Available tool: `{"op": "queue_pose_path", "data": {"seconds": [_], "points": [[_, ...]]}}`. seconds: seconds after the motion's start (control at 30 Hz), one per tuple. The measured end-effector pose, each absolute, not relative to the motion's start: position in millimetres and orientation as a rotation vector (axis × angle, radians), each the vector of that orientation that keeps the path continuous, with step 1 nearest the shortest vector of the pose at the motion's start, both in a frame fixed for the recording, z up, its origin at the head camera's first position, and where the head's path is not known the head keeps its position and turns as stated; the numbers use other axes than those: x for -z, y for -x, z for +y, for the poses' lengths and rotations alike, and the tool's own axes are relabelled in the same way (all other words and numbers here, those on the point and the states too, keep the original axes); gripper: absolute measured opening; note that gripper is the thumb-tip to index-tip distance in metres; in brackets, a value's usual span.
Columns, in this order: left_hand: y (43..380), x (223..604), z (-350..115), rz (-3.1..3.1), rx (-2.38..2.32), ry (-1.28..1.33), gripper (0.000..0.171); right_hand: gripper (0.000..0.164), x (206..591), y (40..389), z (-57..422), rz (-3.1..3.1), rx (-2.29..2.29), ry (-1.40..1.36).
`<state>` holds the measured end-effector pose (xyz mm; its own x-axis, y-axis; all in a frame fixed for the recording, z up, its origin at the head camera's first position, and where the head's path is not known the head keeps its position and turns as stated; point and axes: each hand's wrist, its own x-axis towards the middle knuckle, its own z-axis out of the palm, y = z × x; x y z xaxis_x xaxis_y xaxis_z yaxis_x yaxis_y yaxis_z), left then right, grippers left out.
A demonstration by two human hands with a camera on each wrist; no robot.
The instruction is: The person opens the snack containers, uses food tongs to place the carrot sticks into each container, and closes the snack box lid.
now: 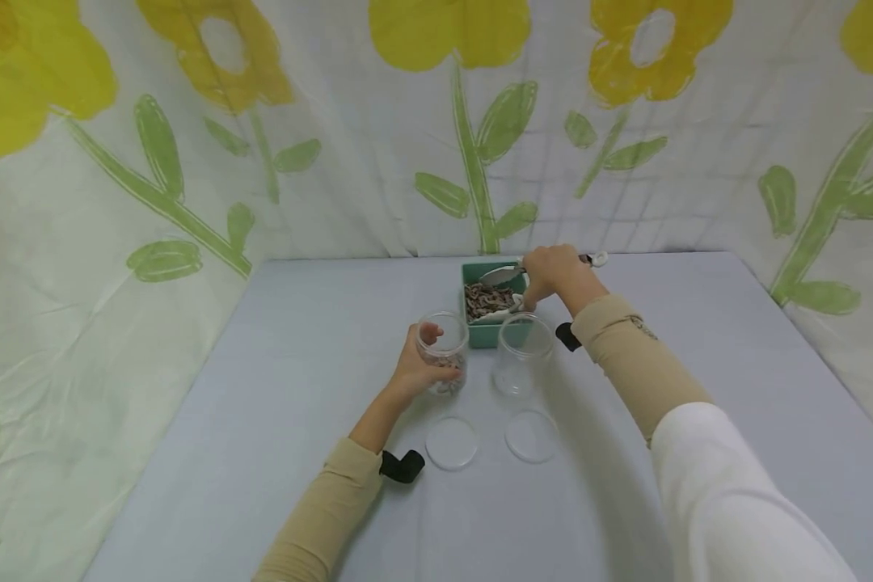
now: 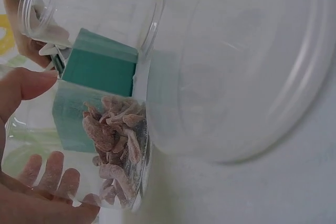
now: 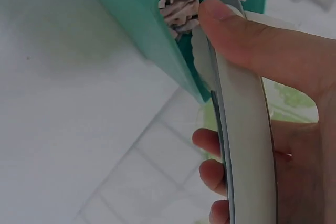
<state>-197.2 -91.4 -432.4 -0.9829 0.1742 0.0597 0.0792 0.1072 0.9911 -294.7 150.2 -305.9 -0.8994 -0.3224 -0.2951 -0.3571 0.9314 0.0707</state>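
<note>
My left hand (image 1: 410, 370) holds a clear jar (image 1: 444, 343) upright, fingers and thumb wrapped about its sides. Brown dried strips (image 2: 113, 145) lie in the jar's lower part. Behind it stands a green container (image 1: 483, 336) with more of the brown strips (image 1: 486, 300) inside. My right hand (image 1: 555, 275) grips metal-and-white tongs (image 3: 244, 129), thumb on one side and fingertips on the other. The tongs' broad ends are over and in the green container; whether they pinch any strips, I cannot tell.
A second clear jar (image 1: 518, 373) stands to the right of the held one, in front of the green container. Two clear round lids, a left lid (image 1: 452, 443) and a right lid (image 1: 531, 436), lie on the pale tabletop (image 1: 298, 364). A flower-printed curtain (image 1: 356, 162) hangs behind.
</note>
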Motion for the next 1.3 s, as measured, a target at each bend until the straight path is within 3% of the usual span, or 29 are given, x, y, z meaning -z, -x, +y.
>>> {"op": "queue_pose_path", "data": {"seconds": [0.2,0.47,0.73,1.0,1.3], "points": [[197.7,428.3,-90.8,2.267,-2.027,-0.258,0.073,0.064,308.1,295.8,158.2,2.789,-0.043,0.435],[199.7,424.7,-92.6,2.290,-2.012,-0.266,0.072,0.049,312.1,296.0,160.4,2.850,0.040,0.461],[203.2,424.9,-92.9,2.277,-2.034,-0.273,0.072,0.023,322.0,296.3,160.3,2.958,-0.069,0.605],[202.0,428.2,-91.1,2.272,-2.035,-0.247,0.072,0.022,324.2,288.1,162.5,2.985,-0.077,0.614],[202.8,426.6,-91.0,2.305,-1.967,-0.203,0.070,0.032,321.5,282.2,177.5,2.953,-0.009,0.560]]}}
